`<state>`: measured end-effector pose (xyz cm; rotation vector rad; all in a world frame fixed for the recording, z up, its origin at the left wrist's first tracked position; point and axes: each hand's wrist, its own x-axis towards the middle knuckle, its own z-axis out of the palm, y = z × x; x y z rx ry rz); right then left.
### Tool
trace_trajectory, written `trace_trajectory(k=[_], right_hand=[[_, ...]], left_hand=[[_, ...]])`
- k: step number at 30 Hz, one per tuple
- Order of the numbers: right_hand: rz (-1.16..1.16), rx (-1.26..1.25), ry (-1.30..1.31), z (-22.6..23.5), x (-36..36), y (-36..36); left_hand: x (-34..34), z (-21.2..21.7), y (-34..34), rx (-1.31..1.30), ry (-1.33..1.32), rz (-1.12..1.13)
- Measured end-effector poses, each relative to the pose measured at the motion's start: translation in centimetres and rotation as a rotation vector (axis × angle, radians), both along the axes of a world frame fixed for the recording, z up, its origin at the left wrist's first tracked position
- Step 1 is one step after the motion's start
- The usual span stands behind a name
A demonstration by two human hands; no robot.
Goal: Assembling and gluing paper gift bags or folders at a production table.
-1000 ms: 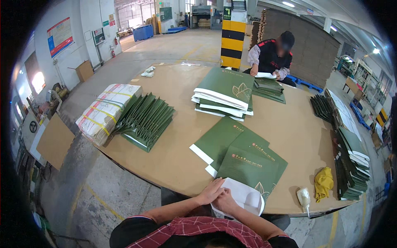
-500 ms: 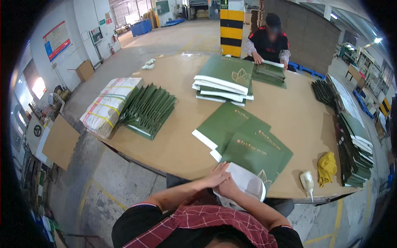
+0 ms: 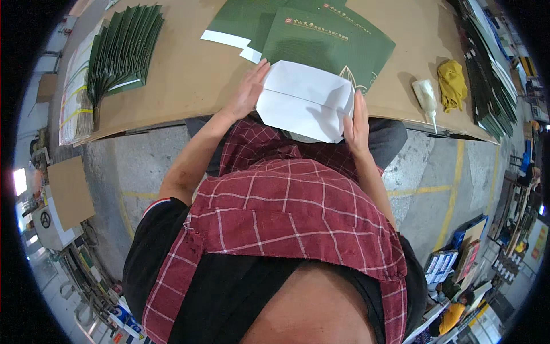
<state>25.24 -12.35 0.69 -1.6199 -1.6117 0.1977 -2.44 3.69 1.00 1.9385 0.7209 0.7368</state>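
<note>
A paper bag has its white, roughly six-sided folded end facing up at the table's near edge. A seam runs across the middle of it. My left hand lies along its left edge, fingers stretched out. Along the right edge stands my right hand, also with straight fingers. Both palms face the bag from its sides, and neither hand's fingers are wrapped round it. Just beyond it, flat green paper bags with white flaps overlap on the table. The lower part of the white bag is hidden from view.
A fanned stack of folded green bags stands at the left beside a strapped bundle. On the right are a glue bottle, a yellow cloth and more stacked green bags. The table edge runs before me.
My hands were together over the bag's left part and have parted to its two sides. The white end now shows in full. The head view has tilted down, and the co-worker is out of view.
</note>
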Motion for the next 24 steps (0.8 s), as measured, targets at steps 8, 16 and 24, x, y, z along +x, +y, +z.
trace_trajectory(k=[8,16,24], right_hand=[[-0.228,-0.416,-0.654,0.1,-1.9,2.5],[-0.128,-0.307,-0.695,1.3,-1.8,4.0],[0.185,-0.245,-0.825,0.6,1.2,0.7]], left_hand=[[3.0,0.7,-2.9,0.563,0.766,0.054],[3.0,-0.1,-0.9,0.757,0.637,0.041],[1.8,-0.6,-1.6,0.956,0.550,-0.040]])
